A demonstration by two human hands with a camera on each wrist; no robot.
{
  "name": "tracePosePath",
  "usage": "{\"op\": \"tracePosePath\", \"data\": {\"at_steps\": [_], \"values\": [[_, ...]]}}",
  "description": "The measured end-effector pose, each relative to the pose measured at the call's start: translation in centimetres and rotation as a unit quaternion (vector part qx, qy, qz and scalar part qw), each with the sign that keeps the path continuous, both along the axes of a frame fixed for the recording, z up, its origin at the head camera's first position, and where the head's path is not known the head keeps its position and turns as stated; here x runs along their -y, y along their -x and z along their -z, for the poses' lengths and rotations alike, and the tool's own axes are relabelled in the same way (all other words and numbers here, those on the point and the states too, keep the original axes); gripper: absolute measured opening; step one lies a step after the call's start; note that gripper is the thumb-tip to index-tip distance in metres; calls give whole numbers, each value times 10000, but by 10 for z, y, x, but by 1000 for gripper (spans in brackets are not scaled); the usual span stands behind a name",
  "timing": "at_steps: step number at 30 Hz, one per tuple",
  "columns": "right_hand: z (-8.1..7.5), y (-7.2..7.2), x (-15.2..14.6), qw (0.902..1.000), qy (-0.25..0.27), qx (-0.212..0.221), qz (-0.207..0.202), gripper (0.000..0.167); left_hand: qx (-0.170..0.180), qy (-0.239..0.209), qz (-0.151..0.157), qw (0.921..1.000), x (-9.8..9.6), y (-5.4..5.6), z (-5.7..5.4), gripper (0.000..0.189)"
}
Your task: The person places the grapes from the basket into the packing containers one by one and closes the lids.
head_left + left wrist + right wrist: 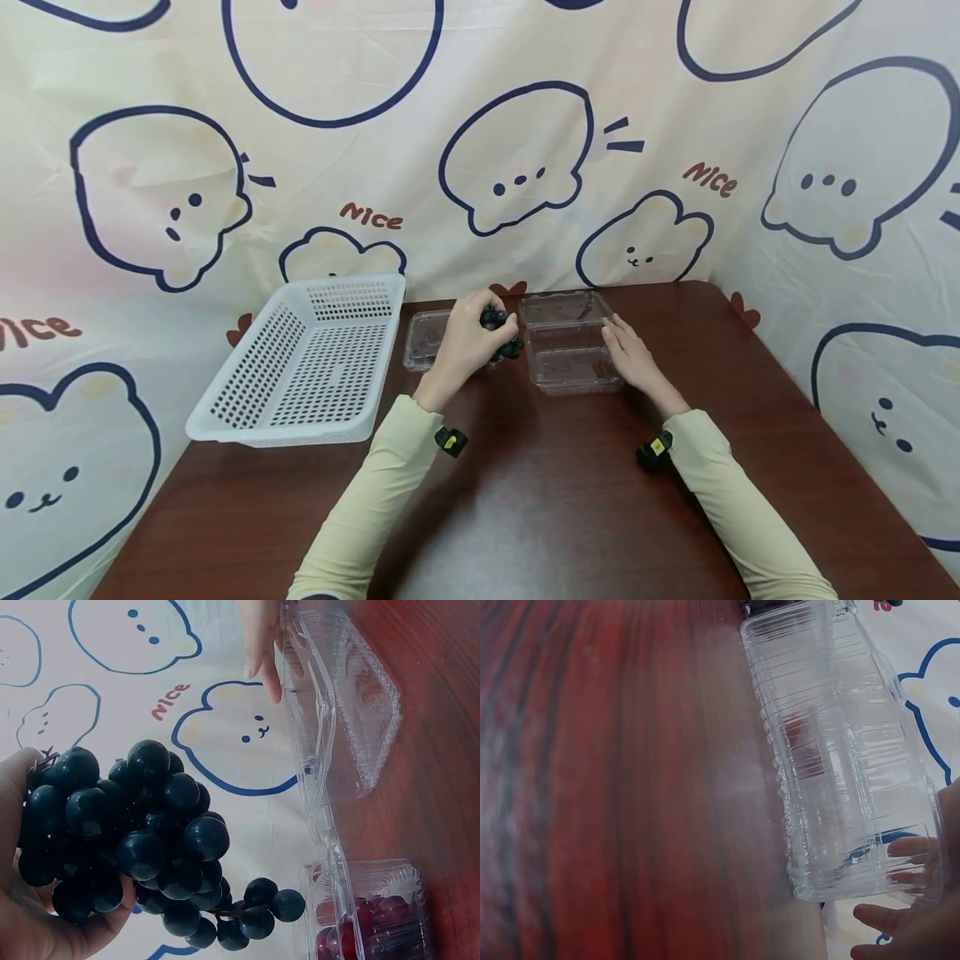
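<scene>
My left hand [467, 335] grips a bunch of dark grapes [150, 832] near its stem end, thumb and fingers round the upper fruit. In the head view the bunch hangs beside the left edge of a clear plastic clamshell box [573, 382], which stands with its lid [564, 309] tipped back. My right hand [632, 354] rests against the right side of that box with extended fingers; the right wrist view has fingertips [870, 915] at its end wall. Left of it is a second clear box [422, 343], with red grapes [375, 919] inside, partly hidden behind my left hand.
A white perforated plastic basket [318, 367] stands on the left of the dark brown table [540, 500]. A cartoon-printed cloth [420, 167] hangs close behind the table and along its sides.
</scene>
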State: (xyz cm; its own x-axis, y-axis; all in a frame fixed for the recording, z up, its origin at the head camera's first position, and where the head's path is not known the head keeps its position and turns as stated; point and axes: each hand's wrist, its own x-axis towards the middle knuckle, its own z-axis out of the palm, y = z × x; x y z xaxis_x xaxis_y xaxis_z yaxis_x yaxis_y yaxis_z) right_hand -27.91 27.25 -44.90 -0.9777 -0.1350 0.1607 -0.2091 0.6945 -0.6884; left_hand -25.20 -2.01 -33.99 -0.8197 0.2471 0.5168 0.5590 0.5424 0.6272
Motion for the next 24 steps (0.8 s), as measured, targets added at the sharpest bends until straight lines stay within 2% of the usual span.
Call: {"op": "tracePosePath", "data": {"at_steps": [24], "values": [[1,-1,4,9999,-92,-102,44,60,117,145,168,9997,-26,5,9,16]]}}
